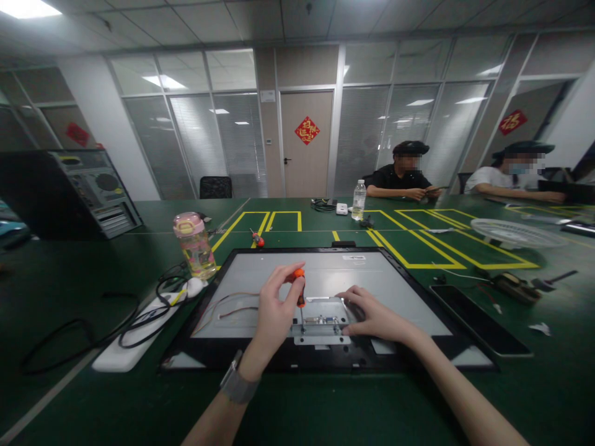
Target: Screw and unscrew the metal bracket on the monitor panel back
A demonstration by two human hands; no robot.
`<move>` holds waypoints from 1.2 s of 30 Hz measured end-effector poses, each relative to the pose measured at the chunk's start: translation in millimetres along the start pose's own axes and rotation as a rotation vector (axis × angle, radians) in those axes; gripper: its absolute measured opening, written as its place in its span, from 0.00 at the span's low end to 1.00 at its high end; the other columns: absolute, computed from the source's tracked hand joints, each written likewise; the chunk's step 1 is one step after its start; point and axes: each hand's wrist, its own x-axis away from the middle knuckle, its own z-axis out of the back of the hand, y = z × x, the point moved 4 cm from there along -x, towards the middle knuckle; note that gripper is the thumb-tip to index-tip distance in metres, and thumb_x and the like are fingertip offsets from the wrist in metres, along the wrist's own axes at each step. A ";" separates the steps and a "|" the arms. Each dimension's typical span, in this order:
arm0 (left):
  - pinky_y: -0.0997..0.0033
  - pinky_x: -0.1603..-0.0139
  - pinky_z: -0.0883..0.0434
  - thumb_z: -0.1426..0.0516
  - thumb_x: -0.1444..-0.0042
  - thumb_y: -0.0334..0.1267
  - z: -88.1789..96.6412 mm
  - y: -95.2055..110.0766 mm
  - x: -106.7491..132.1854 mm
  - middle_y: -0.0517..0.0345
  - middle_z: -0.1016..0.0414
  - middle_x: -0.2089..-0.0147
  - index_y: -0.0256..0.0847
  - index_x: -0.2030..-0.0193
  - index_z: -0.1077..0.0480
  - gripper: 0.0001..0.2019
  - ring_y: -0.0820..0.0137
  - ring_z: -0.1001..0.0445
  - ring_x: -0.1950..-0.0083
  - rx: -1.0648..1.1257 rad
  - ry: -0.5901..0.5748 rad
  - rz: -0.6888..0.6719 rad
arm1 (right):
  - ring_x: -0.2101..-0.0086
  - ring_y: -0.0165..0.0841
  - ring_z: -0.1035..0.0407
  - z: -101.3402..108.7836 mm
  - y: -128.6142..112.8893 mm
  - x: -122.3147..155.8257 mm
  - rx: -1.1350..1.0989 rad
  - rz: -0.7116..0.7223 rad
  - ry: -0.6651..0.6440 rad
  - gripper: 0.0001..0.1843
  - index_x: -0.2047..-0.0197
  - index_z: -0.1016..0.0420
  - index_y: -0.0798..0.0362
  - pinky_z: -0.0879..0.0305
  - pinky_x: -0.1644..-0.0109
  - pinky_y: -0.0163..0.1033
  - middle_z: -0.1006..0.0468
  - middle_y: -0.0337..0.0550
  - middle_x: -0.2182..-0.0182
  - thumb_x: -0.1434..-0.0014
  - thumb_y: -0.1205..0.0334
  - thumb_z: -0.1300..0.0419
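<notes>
My left hand (277,303) is closed around the orange-and-black handle of a screwdriver (300,291). The tool stands nearly upright, its shaft pointing down at a metal bracket (320,340) with connector ports. Whether its tip sits in a screw is too small to tell. My right hand (372,314) rests at the bracket's right side, fingers spread and thumb near its edge. Beneath both hands lies a monitor panel (372,279), back side up, with a black frame and grey metal back. Thin wires (232,308) run over the panel on the left.
Left of the panel are a power strip (132,337) with black cables, a drink bottle (198,248) and a computer case (93,192). A second screwdriver (257,239) lies behind. On the right are a dark flat slab (478,319) and a water bottle (359,200). Two people sit across the table.
</notes>
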 end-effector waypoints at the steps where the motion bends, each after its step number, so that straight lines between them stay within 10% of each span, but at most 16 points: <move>1: 0.68 0.54 0.28 0.40 0.42 0.38 0.9 1.6 -0.4 0.55 0.26 0.61 0.43 0.54 0.23 0.10 0.68 0.27 0.59 -0.028 0.020 -0.033 | 0.47 0.45 0.38 -0.2 0.4 -0.1 -0.001 0.000 0.003 0.36 0.40 0.31 0.51 0.40 0.40 0.47 0.33 0.47 0.51 0.51 0.51 0.30; 36: 0.67 0.50 0.30 0.48 0.36 0.37 1.9 0.3 -0.4 0.52 0.27 0.55 0.42 0.50 0.24 0.14 0.67 0.27 0.54 -0.021 -0.002 -0.015 | 0.47 0.47 0.38 -1.4 4.0 -1.1 0.002 0.002 0.000 0.37 0.40 0.32 0.51 0.41 0.40 0.48 0.33 0.48 0.49 0.51 0.51 0.30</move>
